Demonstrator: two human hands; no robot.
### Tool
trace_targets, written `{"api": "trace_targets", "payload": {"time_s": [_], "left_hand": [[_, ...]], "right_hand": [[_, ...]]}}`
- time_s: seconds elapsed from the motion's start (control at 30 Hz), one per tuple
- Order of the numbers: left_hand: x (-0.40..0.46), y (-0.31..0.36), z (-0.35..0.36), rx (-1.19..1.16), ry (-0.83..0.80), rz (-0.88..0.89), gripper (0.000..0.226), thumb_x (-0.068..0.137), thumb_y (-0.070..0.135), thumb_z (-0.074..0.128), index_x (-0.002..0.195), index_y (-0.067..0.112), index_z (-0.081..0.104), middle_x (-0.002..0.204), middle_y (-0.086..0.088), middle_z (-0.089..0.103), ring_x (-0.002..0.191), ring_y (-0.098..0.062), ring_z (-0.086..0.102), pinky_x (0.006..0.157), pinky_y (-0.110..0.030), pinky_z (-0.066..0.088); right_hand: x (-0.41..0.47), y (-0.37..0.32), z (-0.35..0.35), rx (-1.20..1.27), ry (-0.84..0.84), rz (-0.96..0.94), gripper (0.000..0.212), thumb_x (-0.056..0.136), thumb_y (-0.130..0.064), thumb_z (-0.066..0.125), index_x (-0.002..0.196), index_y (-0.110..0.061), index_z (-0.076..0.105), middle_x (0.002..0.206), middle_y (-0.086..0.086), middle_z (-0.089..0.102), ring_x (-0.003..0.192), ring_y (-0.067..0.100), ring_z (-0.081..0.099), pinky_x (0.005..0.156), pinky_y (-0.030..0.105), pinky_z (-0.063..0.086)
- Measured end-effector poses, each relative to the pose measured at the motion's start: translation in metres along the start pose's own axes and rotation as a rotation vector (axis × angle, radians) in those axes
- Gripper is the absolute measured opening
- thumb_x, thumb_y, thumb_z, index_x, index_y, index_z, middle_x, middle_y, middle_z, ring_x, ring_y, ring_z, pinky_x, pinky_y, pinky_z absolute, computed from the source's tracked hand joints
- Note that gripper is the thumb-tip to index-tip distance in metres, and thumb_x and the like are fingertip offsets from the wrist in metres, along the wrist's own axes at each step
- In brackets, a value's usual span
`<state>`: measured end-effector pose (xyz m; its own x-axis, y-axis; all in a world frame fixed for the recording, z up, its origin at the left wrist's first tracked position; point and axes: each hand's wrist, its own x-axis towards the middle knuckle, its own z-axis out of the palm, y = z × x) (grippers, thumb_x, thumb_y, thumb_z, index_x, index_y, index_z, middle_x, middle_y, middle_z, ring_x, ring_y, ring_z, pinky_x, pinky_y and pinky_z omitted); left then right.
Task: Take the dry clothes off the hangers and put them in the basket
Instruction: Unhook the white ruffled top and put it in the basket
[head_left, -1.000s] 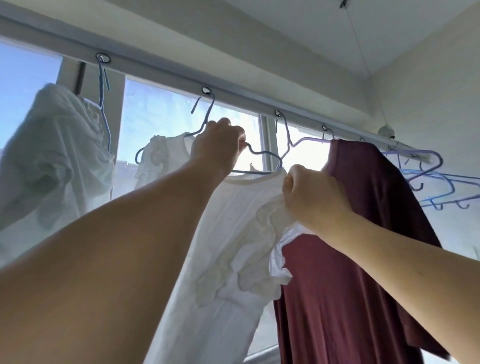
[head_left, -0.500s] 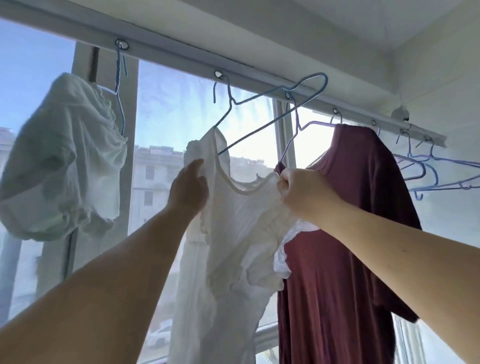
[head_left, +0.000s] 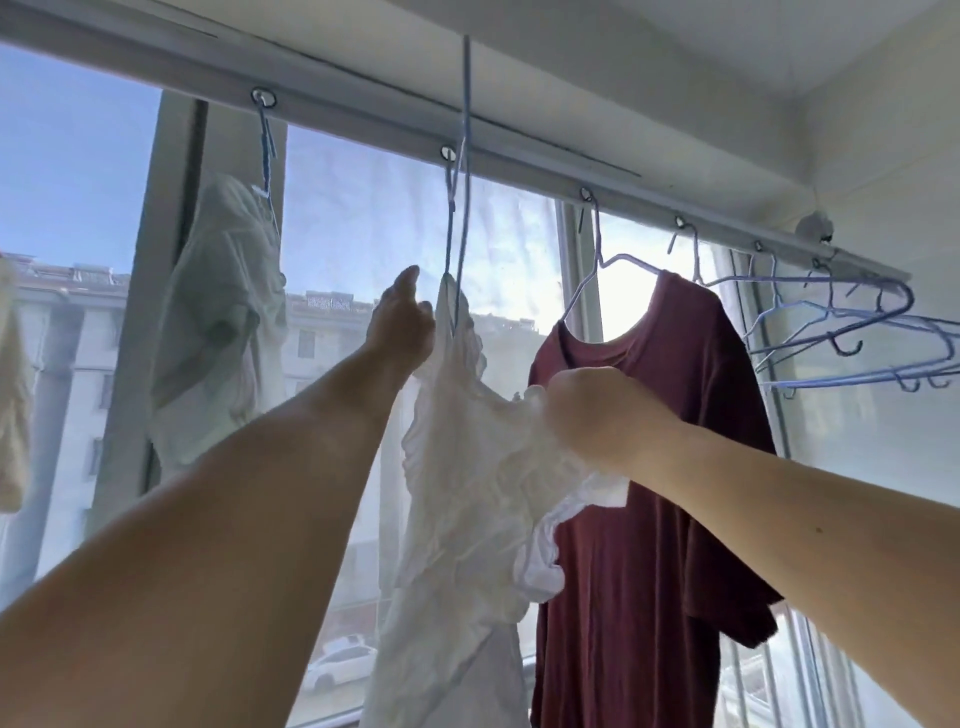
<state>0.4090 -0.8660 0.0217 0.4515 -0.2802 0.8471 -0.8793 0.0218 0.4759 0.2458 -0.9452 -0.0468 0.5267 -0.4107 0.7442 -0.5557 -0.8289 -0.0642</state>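
While both hands grip it, white garment (head_left: 467, 467) hangs.

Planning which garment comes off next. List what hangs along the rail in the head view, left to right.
Pale green garment → white ruffled top, held by both hands → maroon T-shirt → bunch of empty blue hangers.

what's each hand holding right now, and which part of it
Both grip the white top: the right hand bunches its ruffled shoulder edge, the left hand holds the opposite shoulder beside the hanger.
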Motion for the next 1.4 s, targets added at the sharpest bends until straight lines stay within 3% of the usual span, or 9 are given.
{"api": "trace_targets", "payload": {"time_s": [0.1,0.23,0.43,0.57,0.7,0.87,1.2,1.3,1.4], "left_hand": [[0.015,0.007,0.01,-0.114,-0.028,-0.026,0.051,0.098,0.008,0.031,0.147,0.02,0.022,0.153,-0.006,0.025,0.137,-0.025,0.031,0.107,-0.028,0.031],[0.023,0.01,0.028,-0.261,-0.097,-0.083,0.052,0.097,0.001,0.026,0.145,0.019,0.025,0.143,-0.011,0.039,0.101,-0.019,0.048,0.05,-0.005,0.04],[0.004,-0.017,0.056,-0.55,-0.186,-0.219,0.031,0.087,0.016,0.053,0.118,0.016,0.06,0.102,-0.007,0.066,0.096,-0.03,0.063,0.073,-0.036,0.053],[-0.014,-0.033,0.066,-0.397,-0.173,-0.18,0.012,0.092,0.016,0.05,0.091,0.011,0.061,0.078,-0.001,0.061,0.064,-0.015,0.056,0.051,-0.019,0.046],[-0.028,-0.041,0.065,-0.424,-0.191,-0.203,0.022,0.091,0.021,0.046,0.089,0.011,0.065,0.085,-0.008,0.065,0.078,-0.027,0.062,0.07,-0.037,0.053],[-0.026,-0.035,0.052,-0.307,0.133,-0.152,0.04,0.094,0.03,0.043,0.058,0.014,0.048,0.059,-0.003,0.045,0.055,-0.016,0.039,0.054,-0.027,0.029],[-0.041,-0.016,0.024,0.139,-0.149,-0.137,0.034,0.095,0.023,0.046,0.106,-0.002,0.064,0.106,-0.02,0.065,0.098,-0.034,0.06,0.088,-0.038,0.047],[-0.041,-0.005,0.016,-0.167,-0.099,-0.121,0.021,0.09,0.021,0.052,0.084,0.007,0.066,0.085,-0.012,0.064,0.077,-0.025,0.062,0.074,-0.032,0.053],[-0.036,0.006,0.012,-0.484,-0.084,-0.187,0.025,0.097,0.013,0.043,0.119,0.015,0.054,0.115,-0.003,0.056,0.089,-0.023,0.065,0.075,-0.029,0.058]], "right_hand": [[0.002,-0.004,0.003,-0.032,-0.021,-0.01,0.027,0.094,-0.009,0.041,0.068,-0.017,0.038,0.087,0.006,0.05,0.082,0.026,0.052,0.073,0.035,0.047],[0.006,-0.002,0.007,-0.054,-0.01,-0.013,0.014,0.095,-0.006,0.04,0.084,-0.013,0.044,0.091,0.009,0.055,0.085,0.027,0.054,0.073,0.035,0.047],[0.006,0.009,0.01,-0.116,-0.062,0.029,0.011,0.095,-0.006,0.04,0.09,-0.015,0.046,0.1,0.008,0.055,0.102,0.029,0.057,0.086,0.041,0.051],[0.0,0.014,0.019,-0.14,-0.149,0.051,0.023,0.098,-0.01,0.036,0.115,-0.01,0.051,0.121,0.008,0.052,0.114,0.03,0.051,0.094,0.044,0.047],[-0.002,0.018,0.033,-0.111,-0.146,0.063,0.018,0.097,-0.012,0.037,0.104,-0.01,0.054,0.117,0.012,0.056,0.101,0.03,0.054,0.089,0.041,0.048],[-0.003,0.01,0.033,-0.016,-0.077,0.094,0.013,0.094,-0.008,0.039,0.098,-0.013,0.051,0.111,0.013,0.058,0.101,0.033,0.056,0.087,0.045,0.05],[-0.021,0.009,0.018,-0.068,-0.164,0.114,0.021,0.094,-0.01,0.042,0.111,-0.01,0.054,0.112,0.011,0.057,0.101,0.031,0.056,0.089,0.043,0.049],[-0.028,0.013,0.009,-0.096,-0.164,0.101,0.02,0.095,-0.01,0.04,0.11,-0.009,0.053,0.111,0.01,0.055,0.098,0.028,0.056,0.086,0.039,0.049],[-0.033,0.013,-0.004,-0.124,-0.159,0.063,0.02,0.096,-0.01,0.038,0.107,-0.007,0.054,0.101,0.009,0.052,0.09,0.025,0.052,0.081,0.036,0.048]]}}
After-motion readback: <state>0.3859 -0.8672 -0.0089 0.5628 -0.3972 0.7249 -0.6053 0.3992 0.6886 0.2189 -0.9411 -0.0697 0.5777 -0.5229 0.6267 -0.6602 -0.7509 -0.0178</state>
